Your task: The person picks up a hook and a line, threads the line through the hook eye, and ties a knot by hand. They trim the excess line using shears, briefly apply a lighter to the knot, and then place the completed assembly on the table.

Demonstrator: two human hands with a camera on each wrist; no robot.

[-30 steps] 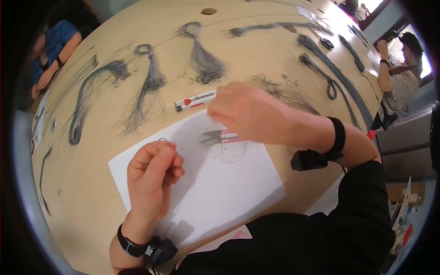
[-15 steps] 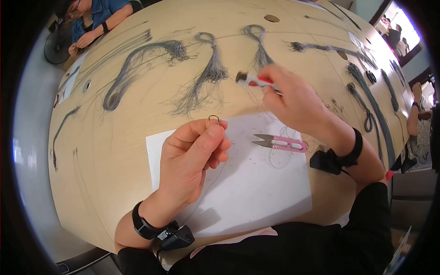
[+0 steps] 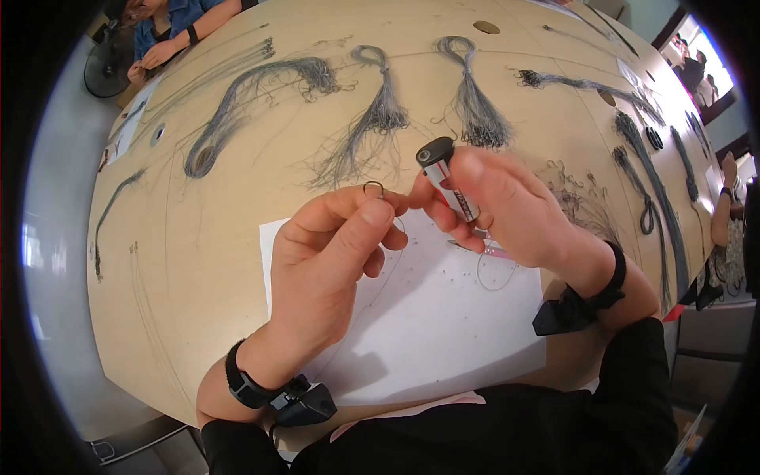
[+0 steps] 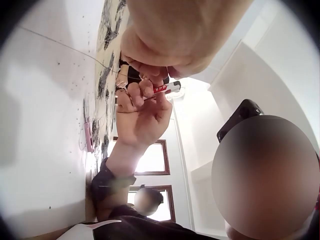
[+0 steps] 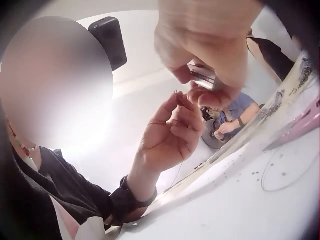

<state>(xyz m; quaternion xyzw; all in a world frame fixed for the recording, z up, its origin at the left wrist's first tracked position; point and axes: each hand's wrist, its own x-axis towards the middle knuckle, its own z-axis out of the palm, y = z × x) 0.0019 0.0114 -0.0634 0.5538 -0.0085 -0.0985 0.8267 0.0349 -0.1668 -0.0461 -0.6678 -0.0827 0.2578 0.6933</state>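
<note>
Between thumb and forefinger my left hand (image 3: 324,249) pinches a small dark fish hook (image 3: 374,185), its bend standing above the fingertips. A thin line (image 3: 382,285) trails below that hand over the white paper (image 3: 451,340). My right hand (image 3: 514,206) grips a short white-and-red device (image 3: 451,186) with a black end cap, tilted up. The right fingertips are close beside the left ones at the hook. Pink thread snips (image 4: 89,137) lie on the paper, partly hidden behind the right hand in the head view.
Bundles of hooked lines (image 3: 479,111) lie across the wooden table (image 3: 237,261), some looped at one end. Loose hooks (image 3: 582,190) are spread right of the paper. A line loop (image 3: 495,273) lies by the snips. Another person (image 3: 170,39) sits at the far left.
My right hand has picked up the white-and-red device from the table and brought it leftward to the left hand, turning its black end upward. The left hand keeps pinching the hook.
</note>
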